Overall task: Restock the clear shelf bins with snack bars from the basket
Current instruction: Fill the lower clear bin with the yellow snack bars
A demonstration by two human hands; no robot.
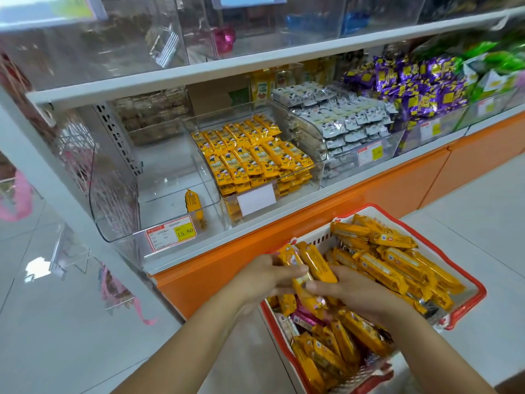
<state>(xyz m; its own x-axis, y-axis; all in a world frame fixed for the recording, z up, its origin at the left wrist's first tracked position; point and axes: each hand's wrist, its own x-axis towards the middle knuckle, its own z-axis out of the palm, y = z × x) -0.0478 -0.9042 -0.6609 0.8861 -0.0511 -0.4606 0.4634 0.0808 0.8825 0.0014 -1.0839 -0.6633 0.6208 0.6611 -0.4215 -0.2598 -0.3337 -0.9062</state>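
Observation:
A red and white basket (470, 304) stands on the floor at the lower right, heaped with several yellow snack bars (380, 268). Over its near left corner both hands hold a small bunch of yellow bars (312, 267). My left hand (264, 277) grips the bunch from the left; my right hand (352, 291) grips it from the right. A clear shelf bin (119, 217) at the lower left holds one single yellow bar (193, 203) standing against its right wall. The bin beside it (318, 169) is packed with rows of yellow bars.
An orange base panel (397, 191) runs under the shelf, just behind the basket. Further right, bins hold white packets (346, 120), purple packets (412, 86) and green packets (494, 61). An upper shelf (227, 66) carries clear bins. White floor tiles spread left and right.

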